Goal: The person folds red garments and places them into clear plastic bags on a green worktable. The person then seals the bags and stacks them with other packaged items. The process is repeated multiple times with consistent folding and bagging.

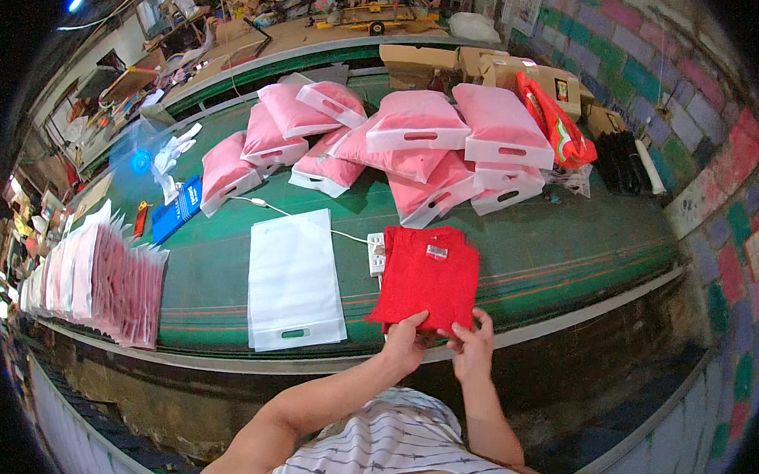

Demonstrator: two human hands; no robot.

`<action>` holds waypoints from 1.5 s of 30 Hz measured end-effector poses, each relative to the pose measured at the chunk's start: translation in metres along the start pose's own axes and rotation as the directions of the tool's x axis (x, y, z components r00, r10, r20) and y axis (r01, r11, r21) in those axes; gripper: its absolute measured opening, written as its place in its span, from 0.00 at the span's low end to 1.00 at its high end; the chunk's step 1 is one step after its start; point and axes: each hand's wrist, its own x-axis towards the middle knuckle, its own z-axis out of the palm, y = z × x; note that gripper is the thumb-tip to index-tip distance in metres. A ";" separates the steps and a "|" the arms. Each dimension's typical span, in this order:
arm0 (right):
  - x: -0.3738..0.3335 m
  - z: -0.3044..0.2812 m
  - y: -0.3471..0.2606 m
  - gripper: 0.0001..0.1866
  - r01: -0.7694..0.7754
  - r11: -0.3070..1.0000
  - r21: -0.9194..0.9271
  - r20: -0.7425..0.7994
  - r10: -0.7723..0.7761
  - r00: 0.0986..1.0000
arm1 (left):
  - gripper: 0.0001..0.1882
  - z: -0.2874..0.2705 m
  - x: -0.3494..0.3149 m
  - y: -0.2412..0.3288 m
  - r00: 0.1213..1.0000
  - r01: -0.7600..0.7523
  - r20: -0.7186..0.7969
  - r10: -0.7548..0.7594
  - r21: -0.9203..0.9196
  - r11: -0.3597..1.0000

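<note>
The left hand (403, 346) is pinching the red cloth (433, 282), which is lying at twelve o'clock; whether the right hand (473, 353) is gripping too, I cannot tell. Dragging it left would be risking snags on the power strip (376, 257) at its ten o'clock.

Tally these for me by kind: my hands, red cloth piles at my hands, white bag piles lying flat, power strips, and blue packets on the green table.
Hands, left hand and right hand: 2
Red pile: 1
White pile: 1
Power strip: 1
Blue packet: 1
Total: 6
</note>
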 end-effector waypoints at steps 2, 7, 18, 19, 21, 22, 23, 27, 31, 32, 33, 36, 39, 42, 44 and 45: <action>0.003 -0.027 0.026 0.22 -0.061 0.989 0.134 -0.056 0.069 0.996 | 0.13 0.008 -0.016 0.010 0.988 -0.147 -0.040 0.152 0.105 0.983; -0.009 -0.017 0.075 0.30 -0.349 0.770 0.534 0.320 0.198 0.926 | 0.18 -0.011 -0.078 0.059 0.992 -0.106 0.083 0.092 0.180 0.978; 0.020 0.036 0.127 0.22 -0.544 0.838 0.048 0.390 0.486 0.782 | 0.25 -0.194 -0.124 0.208 1.000 0.016 -0.028 -0.010 0.208 0.978; 0.012 0.064 0.122 0.17 -0.449 0.883 -0.135 0.424 0.461 0.780 | 0.27 -0.203 -0.121 0.220 0.992 -0.117 -0.022 0.123 0.188 0.975; -0.011 0.124 0.112 0.17 -0.313 0.948 -0.047 0.375 0.308 0.874 | 0.33 -0.204 -0.127 0.249 0.953 -0.174 0.234 0.191 -0.089 0.981; -0.018 0.141 0.112 0.17 -0.234 0.972 0.003 0.345 0.218 0.913 | 0.37 -0.191 -0.142 0.268 0.861 -0.033 0.474 0.185 -0.311 0.950; -0.017 0.145 0.120 0.16 -0.227 0.973 0.051 0.327 0.199 0.924 | 0.39 -0.182 -0.149 0.284 0.826 -0.153 0.459 0.326 -0.374 0.915; -0.048 0.195 0.159 0.16 -0.278 0.934 0.225 0.284 0.210 0.935 | 0.39 -0.214 -0.127 0.312 0.790 -0.210 0.446 0.421 -0.449 0.869; -0.043 0.182 0.233 0.21 -0.308 0.951 -0.030 0.106 0.310 0.945 | 0.25 -0.235 -0.103 0.279 0.970 -0.144 0.193 0.146 -0.022 0.989; -0.046 0.181 0.244 0.22 -0.291 0.952 -0.092 0.097 0.300 0.949 | 0.20 -0.267 -0.089 0.269 0.988 -0.071 0.141 0.062 0.059 0.996; -0.046 0.176 0.251 0.23 -0.270 0.951 -0.154 0.086 0.285 0.955 | 0.16 -0.295 -0.074 0.261 0.996 0.011 0.086 -0.023 0.134 0.991; -0.041 0.176 0.250 0.28 -0.083 0.971 -0.223 0.130 0.114 0.985 | 0.13 -0.328 -0.063 0.259 0.999 -0.029 0.028 0.021 0.326 0.945; -0.043 0.190 0.230 0.30 -0.108 0.964 -0.243 -0.081 0.091 0.993 | 0.13 -0.324 -0.066 0.264 1.000 -0.030 0.004 0.030 0.276 0.961; -0.025 0.171 0.217 0.30 -0.147 0.960 -0.237 0.135 0.182 0.974 | 0.12 -0.317 -0.071 0.263 0.989 -0.108 -0.061 0.132 0.302 0.947; -0.016 0.161 0.207 0.30 -0.194 0.946 -0.262 0.269 0.264 0.926 | 0.14 -0.314 -0.074 0.264 0.962 -0.218 -0.081 0.261 0.347 0.912; -0.011 0.157 0.203 0.28 -0.221 0.932 -0.286 0.295 0.305 0.905 | 0.15 -0.311 -0.076 0.265 0.936 -0.295 -0.073 0.345 0.375 0.879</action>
